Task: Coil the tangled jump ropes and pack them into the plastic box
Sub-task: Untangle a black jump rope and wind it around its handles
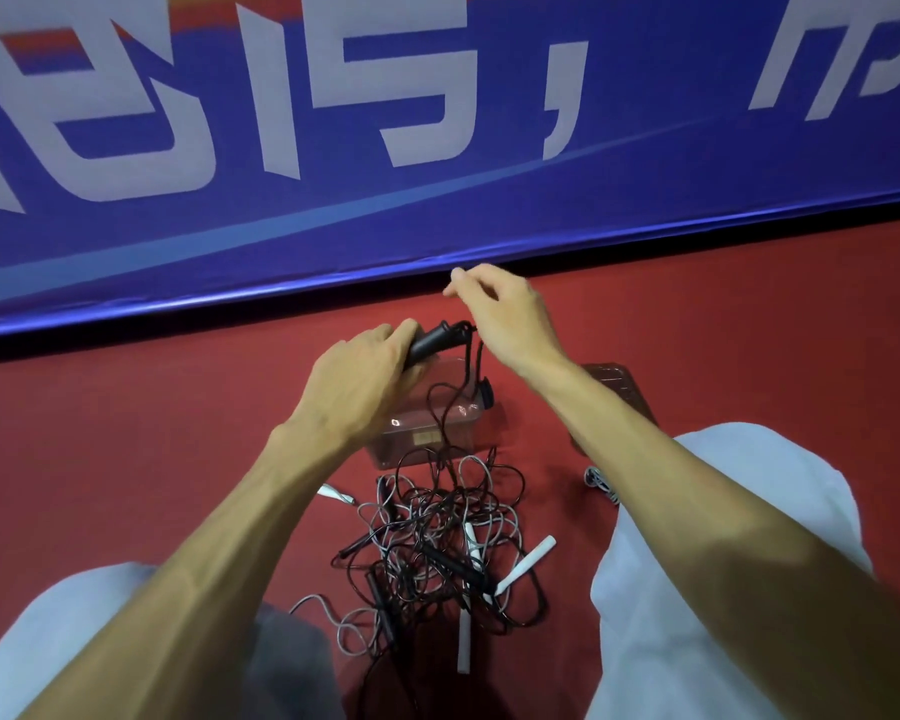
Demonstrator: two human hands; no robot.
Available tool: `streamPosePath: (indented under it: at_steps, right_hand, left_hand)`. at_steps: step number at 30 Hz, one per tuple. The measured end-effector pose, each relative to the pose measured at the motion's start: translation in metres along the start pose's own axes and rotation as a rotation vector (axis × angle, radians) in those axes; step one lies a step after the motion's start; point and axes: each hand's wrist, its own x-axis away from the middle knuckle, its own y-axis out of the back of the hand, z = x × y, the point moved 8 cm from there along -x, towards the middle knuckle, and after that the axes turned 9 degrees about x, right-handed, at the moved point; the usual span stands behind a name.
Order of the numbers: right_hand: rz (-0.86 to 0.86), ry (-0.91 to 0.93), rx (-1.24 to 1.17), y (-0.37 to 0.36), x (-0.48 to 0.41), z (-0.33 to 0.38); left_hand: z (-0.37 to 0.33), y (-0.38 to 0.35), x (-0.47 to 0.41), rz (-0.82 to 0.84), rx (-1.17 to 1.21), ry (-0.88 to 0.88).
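The left hand (365,376) clenches a black handle (432,341) above the plastic box (417,433); the right hand (505,314) curls, grip unclear. The jump ropes (437,532) heaped before it look light, limp, snag-prone — stiff handles likely the surest hold.

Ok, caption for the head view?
Left hand grips a black handle over the plastic box, right hand at its cord; tangled ropes nearer.

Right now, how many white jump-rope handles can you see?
4 white handles: one left of the tangle, one inside it, one angled at its right edge, one below it, nearest the camera. More may be hidden.
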Motion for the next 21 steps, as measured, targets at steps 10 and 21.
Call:
streamPosePath:
  at_steps: [10,21]
  right_hand:
    - [0.343,-0.202,-0.078,-0.010,0.008,-0.014]
    - [0.463,-0.060,-0.255,-0.025,0.013,0.006]
  left_hand:
    - [0.012,0.004,0.003,-0.003,-0.024,0.208]
    - [0.015,0.010,0.006,-0.020,-0.074,0.201]
